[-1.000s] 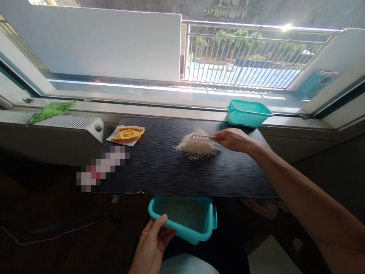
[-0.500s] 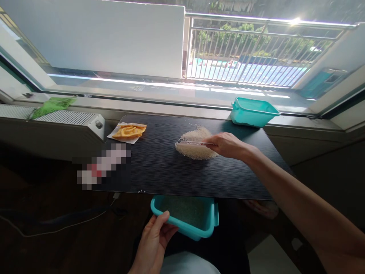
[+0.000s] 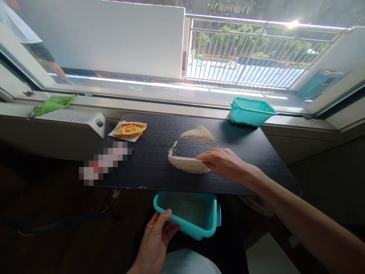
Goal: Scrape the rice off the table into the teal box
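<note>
Right hand (image 3: 225, 164) was pinched shut on a flat white card (image 3: 186, 158), held on edge against the near pile of rice (image 3: 186, 165) on the black table (image 3: 256, 152). That pile lay close to the table's front edge, at 6 o'clock from a smaller far pile (image 3: 199, 134); a thin trail of grains curved between them on the 9 o'clock side. Left hand (image 3: 156, 239) gripped the rim of a teal tub (image 3: 199, 228), thumb over the edge, held below the table edge at 6 o'clock from the near pile. Grains lay inside it. A second teal tub (image 3: 251, 112) sat at the table's 1 o'clock corner; an orange cloth (image 3: 129, 129) at 10 o'clock.
</note>
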The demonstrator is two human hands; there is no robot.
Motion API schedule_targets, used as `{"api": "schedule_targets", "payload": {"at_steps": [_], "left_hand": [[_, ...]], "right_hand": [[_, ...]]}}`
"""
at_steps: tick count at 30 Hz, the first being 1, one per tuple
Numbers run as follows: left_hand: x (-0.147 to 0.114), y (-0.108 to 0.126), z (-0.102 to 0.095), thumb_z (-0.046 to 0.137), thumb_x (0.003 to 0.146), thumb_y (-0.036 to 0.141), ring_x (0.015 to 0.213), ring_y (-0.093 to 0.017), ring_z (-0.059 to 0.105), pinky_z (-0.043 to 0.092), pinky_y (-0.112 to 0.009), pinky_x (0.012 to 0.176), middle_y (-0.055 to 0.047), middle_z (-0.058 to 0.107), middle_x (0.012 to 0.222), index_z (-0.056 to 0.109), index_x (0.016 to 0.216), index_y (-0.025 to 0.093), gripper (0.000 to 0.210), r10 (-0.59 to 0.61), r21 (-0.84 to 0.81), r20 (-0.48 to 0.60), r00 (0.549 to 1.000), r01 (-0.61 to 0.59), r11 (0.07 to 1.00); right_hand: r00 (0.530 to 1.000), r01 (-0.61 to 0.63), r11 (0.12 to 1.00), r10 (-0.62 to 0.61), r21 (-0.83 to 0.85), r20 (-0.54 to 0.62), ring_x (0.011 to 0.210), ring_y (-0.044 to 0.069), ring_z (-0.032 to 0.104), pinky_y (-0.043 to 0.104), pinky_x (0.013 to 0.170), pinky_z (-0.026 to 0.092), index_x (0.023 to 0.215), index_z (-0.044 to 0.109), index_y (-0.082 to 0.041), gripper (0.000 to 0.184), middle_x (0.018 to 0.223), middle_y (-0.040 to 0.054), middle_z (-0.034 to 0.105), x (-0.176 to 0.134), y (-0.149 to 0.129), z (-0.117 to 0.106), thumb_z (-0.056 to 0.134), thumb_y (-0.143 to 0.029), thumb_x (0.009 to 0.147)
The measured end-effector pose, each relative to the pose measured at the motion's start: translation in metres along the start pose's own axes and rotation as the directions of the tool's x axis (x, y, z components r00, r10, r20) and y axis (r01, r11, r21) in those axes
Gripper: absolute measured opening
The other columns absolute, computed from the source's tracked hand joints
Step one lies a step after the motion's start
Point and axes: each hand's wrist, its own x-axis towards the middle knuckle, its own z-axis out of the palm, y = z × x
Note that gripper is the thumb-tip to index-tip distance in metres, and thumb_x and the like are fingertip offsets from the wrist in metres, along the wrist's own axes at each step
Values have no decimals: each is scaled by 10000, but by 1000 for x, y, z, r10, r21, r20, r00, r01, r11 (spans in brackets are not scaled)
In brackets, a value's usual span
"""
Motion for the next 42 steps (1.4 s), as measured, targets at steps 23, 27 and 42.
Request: {"api": "schedule_targets", "payload": {"at_steps": [23, 27, 42], "left_hand": [[8, -11, 1, 868, 596, 228, 557, -130, 636, 554, -259, 595, 10, 650, 597, 598, 695, 155, 297, 9, -18, 75, 997, -8, 1000], [16, -18, 1, 868, 602, 218, 551, -148, 644, 547, -267, 584, -2, 643, 576, 591, 693, 154, 299, -35, -15, 89, 995, 36, 999], [13, -33, 17, 798, 686, 160, 533, -146, 646, 555, -264, 571, 2, 645, 569, 563, 707, 170, 237, -37, 44, 42, 998, 35, 998]], "right_hand": [[997, 72, 997, -73, -24, -15, 890, 215, 672, 269, 657, 383, 960, 699, -209, 305, 912, 68, 739, 25, -29, -2, 405, -132, 937], [994, 28, 998, -22, 56, -112, 990, 238, 664, 301, 747, 442, 1111, 700, -245, 356, 1072, 68, 734, -2, 1, 0, 401, -155, 938], [960, -229, 973, 229, 13, -160, 1038, 241, 674, 309, 817, 496, 1125, 727, -311, 370, 1139, 57, 735, -54, 80, 24, 413, -230, 947]]}}
